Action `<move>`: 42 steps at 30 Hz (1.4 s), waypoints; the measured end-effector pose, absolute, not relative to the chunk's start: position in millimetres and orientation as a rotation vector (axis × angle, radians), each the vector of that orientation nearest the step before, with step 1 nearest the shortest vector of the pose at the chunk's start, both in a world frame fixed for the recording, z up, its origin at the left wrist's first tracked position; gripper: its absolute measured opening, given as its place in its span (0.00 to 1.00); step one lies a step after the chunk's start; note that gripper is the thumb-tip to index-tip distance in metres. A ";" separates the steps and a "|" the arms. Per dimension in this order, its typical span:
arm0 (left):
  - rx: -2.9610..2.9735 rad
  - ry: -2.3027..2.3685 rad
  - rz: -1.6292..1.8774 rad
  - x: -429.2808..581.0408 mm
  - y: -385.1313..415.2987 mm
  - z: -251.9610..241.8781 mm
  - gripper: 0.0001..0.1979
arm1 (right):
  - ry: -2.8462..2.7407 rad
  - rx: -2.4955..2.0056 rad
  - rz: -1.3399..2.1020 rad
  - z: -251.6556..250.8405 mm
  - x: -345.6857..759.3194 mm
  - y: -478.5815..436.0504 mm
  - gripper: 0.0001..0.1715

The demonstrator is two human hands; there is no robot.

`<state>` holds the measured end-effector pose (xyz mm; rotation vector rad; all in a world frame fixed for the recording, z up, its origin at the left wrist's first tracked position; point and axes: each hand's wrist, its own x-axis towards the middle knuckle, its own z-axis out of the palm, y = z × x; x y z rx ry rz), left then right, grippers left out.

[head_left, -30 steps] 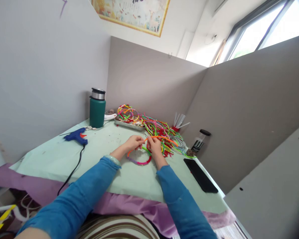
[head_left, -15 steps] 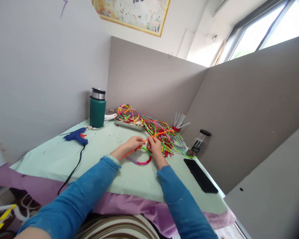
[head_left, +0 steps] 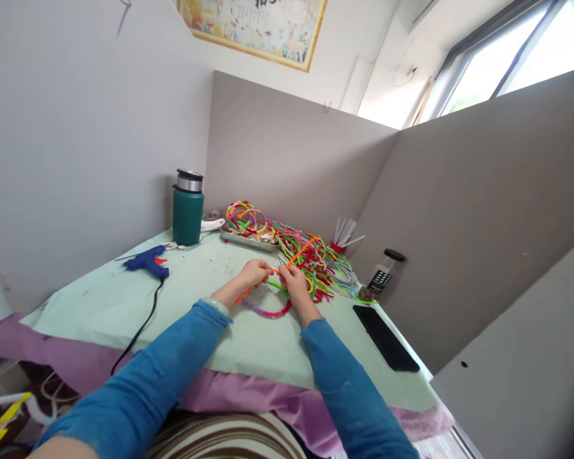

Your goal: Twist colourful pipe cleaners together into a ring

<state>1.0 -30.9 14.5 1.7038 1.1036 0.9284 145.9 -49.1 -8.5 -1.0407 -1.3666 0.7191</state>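
Note:
An orange pipe cleaner (head_left: pixel 302 251) is pinched between my two hands above the table. My left hand (head_left: pixel 256 274) is closed on it, and one end sticks out below that wrist. My right hand (head_left: pixel 294 282) grips it a short way along, with the other end rising up and to the right. Part of the pipe cleaner is covered by my fingers. Under and between the hands lies a ring of multicoloured fuzzy pipe cleaner (head_left: pixel 273 313), green, pink and purple. A heap of colourful pipe cleaners (head_left: pixel 310 255) lies just behind my right hand.
A metal tray (head_left: pixel 251 242) holds more coloured rings at the back. On the left are a blue glue gun (head_left: pixel 146 260) with a black cord and a green bottle (head_left: pixel 187 213). A black phone-like slab (head_left: pixel 385 338) and a black-lidded jar (head_left: pixel 383 274) are at right. Grey partitions enclose the table.
The free right end of the orange pipe cleaner has swung from nearly level to a steeper upward slant. My right hand has shifted slightly left and down; my left hand barely moved.

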 end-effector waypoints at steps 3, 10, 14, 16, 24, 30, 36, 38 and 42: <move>1.851 1.056 0.843 0.9 -34.8 15.9 0.07 | -1.291 -1.061 0.657 -8.0 147.1 -48.1 0.20; 1.846 0.811 0.717 0.4 -38.5 12.5 0.13 | -1.281 -1.062 0.637 -11.7 149.0 -44.2 0.21; 1.836 0.808 0.780 0.6 -35.9 10.3 0.15 | -1.325 -1.012 0.708 -10.6 146.6 -45.6 0.21; 1.864 0.829 0.769 0.4 -34.8 10.8 0.13 | -1.270 -1.009 0.730 -8.6 147.2 -45.7 0.21; 2.220 1.231 1.019 -4.2 -25.4 11.8 0.08 | -1.144 -1.043 0.732 -5.4 150.9 -45.6 0.21; 2.292 1.185 1.123 -2.5 -25.6 11.1 0.10 | -1.279 -0.995 0.822 -8.1 144.1 -46.4 0.23; 2.330 1.138 1.072 0.3 -30.0 13.2 0.10 | -1.171 -1.055 0.727 -6.6 149.1 -44.8 0.20; 2.314 1.136 1.071 0.2 -29.5 14.0 0.11 | -1.164 -1.078 0.689 -6.4 151.1 -45.2 0.20; 2.240 1.256 1.129 -1.4 -24.4 13.5 0.11 | -1.259 -1.074 0.673 -7.7 150.1 -47.1 0.20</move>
